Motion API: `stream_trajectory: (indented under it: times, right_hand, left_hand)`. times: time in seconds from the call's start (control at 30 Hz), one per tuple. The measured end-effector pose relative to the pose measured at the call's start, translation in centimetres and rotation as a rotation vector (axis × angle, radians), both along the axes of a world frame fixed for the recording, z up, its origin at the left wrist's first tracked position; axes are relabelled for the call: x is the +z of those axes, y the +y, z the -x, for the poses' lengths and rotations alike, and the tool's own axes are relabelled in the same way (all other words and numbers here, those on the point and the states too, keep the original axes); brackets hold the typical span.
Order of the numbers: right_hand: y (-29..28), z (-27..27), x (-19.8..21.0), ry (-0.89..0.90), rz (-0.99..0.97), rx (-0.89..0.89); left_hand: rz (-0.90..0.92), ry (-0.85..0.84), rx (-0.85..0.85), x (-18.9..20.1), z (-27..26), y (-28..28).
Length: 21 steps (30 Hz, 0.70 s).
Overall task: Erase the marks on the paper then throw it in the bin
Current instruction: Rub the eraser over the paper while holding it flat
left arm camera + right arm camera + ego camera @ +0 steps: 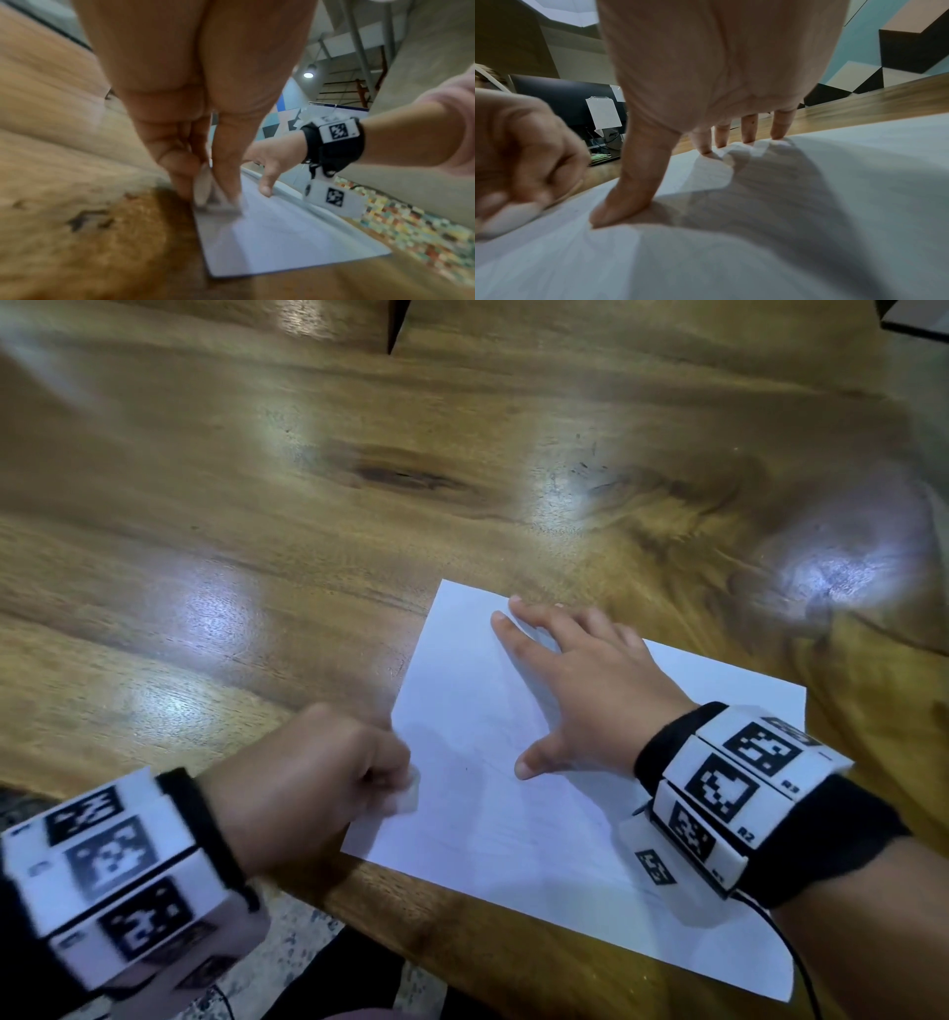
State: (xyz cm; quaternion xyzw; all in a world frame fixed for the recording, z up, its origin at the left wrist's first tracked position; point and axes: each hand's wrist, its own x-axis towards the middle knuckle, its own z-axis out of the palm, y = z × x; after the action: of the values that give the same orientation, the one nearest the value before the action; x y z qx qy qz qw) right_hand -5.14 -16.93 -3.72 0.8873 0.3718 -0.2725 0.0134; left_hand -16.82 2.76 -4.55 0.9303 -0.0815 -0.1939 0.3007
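Head view: paper [590, 814] flat on table [257, 531] near its front edge, right hand [580, 690] spread flat on it; left hand [313, 778] pinches eraser [408, 791] at the left edge. Advice: short strokes away from the pinning hand, so the sheet won't buckle; no bin visible.

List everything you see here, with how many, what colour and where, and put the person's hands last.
paper: one, white, flat on the table near its front edge
eraser: one, white, at the paper's left edge, pinched in the left hand
table: one, brown wood, under the paper
wrist bands: two, black with white marker blocks, one on each wrist
left hand: one, fingers curled, pinching the eraser
right hand: one, fingers spread flat, pressing on the paper
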Motion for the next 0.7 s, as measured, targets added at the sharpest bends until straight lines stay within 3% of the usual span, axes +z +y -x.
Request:
stream_trajectory:
  times: [0.07, 0.27, 0.47, 0.63, 0.7]
  right_hand:
    - [0.0, 0.0, 0.0, -0.005, 0.001, 0.0]
    - [0.0, 0.0, -0.1, -0.01, -0.004, 0.001]
    - [0.0, -0.1, -0.2, -0.01, -0.007, 0.005]
    - [0.0, 0.0, -0.3, -0.019, -0.002, 0.009]
    - [0.0, -0.1, -0.2, -0.02, 0.0, 0.014]
  left_hand:
    - [0.0, 0.05, -0.004, -0.1, 0.0, 0.1]
    - [-0.028, -0.215, 0.11, -0.1, -3.1, -1.7]
    - [0.051, 0.02, -0.04, -0.3, 0.0, -1.2]
    - [-0.023, -0.244, 0.094, 0.0, -3.9, -2.3]
    - [-0.003, -0.197, 0.01, 0.0, -3.0, -2.4]
